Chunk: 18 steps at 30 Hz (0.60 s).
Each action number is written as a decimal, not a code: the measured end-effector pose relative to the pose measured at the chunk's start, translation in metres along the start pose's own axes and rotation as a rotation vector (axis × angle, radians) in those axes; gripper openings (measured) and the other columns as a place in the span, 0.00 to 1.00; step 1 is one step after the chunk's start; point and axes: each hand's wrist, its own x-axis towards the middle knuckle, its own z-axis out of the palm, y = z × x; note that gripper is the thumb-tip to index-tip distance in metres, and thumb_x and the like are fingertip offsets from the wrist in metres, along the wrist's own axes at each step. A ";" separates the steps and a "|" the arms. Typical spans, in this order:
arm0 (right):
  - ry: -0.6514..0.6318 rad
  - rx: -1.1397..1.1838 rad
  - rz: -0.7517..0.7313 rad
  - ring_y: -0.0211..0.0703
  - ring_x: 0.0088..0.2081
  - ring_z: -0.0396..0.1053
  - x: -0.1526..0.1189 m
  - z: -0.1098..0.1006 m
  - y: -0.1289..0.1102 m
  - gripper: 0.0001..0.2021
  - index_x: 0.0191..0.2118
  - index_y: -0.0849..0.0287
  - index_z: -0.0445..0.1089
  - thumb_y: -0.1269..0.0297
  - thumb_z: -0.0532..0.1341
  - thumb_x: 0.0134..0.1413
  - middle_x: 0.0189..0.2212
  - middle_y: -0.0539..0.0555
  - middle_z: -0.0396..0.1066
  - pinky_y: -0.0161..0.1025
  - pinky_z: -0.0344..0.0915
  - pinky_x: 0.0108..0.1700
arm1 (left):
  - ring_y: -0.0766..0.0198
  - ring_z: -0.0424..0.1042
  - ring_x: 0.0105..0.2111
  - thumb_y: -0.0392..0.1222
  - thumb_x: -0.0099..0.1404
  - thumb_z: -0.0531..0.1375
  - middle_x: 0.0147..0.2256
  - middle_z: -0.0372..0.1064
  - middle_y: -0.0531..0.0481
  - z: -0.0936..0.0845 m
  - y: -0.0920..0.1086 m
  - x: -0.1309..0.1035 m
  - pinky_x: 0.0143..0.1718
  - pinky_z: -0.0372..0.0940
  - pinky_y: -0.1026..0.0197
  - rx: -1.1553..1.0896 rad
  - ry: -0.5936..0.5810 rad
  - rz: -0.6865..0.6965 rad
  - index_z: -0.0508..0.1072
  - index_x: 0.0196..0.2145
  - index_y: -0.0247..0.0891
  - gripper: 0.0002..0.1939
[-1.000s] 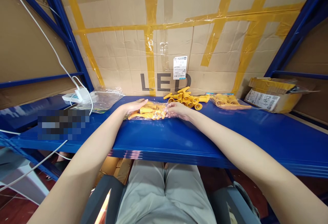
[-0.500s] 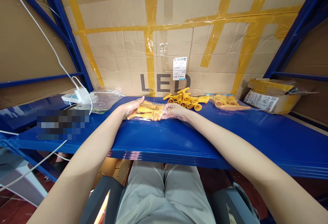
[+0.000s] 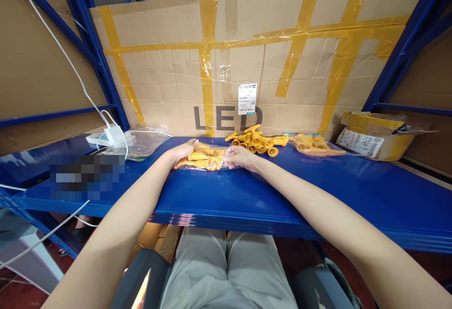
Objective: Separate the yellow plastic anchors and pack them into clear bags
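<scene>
A clear plastic bag [image 3: 202, 158] with several yellow horn-shaped plastic pieces in it lies on the blue shelf in front of me. My left hand [image 3: 184, 150] is closed on the bag's left end, its thumb over the top. At the other end, my right hand [image 3: 238, 156] pinches the bag's plastic edge between bent fingers. Just behind my right hand sits a loose heap of yellow horn-shaped pieces [image 3: 260, 142], several with their round open ends toward me. A second filled bag [image 3: 312, 144] rests flat to the right of the heap.
A large taped cardboard sheet [image 3: 158, 83] stands along the back. On the right is a small open carton [image 3: 375, 135]. To the left lie a white power strip [image 3: 113, 134] with cables, an empty-looking plastic bag [image 3: 150, 140] and a blurred dark object [image 3: 86, 172]. The blue shelf's front edge [image 3: 233, 222] runs above my lap.
The view has tipped slightly, so everything sits a little lower. My right fingers have shifted slightly at the bag's edge; both hands keep hold of it.
</scene>
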 end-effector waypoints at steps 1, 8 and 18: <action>-0.007 -0.001 -0.010 0.30 0.14 0.62 0.000 0.000 0.001 0.12 0.25 0.59 0.58 0.80 0.62 0.45 0.13 0.47 0.68 0.26 0.60 0.17 | 0.51 0.54 0.62 0.53 0.63 0.54 0.62 0.54 0.44 0.000 0.000 0.000 0.60 0.51 0.55 0.028 0.020 0.004 0.64 0.56 0.41 0.26; -0.057 -0.001 -0.037 0.33 0.17 0.67 0.002 -0.006 0.003 0.11 0.26 0.60 0.61 0.81 0.62 0.42 0.16 0.49 0.71 0.28 0.64 0.21 | 0.53 0.37 0.66 0.49 0.60 0.57 0.65 0.46 0.43 0.001 -0.006 0.009 0.64 0.33 0.52 0.100 0.043 0.046 0.63 0.57 0.40 0.28; -0.063 -0.059 -0.085 0.32 0.18 0.67 0.002 -0.010 0.004 0.09 0.24 0.62 0.64 0.77 0.65 0.42 0.16 0.48 0.71 0.28 0.63 0.22 | 0.50 0.46 0.64 0.50 0.57 0.58 0.63 0.50 0.42 -0.002 -0.014 0.018 0.63 0.45 0.53 0.065 0.005 0.043 0.66 0.53 0.40 0.27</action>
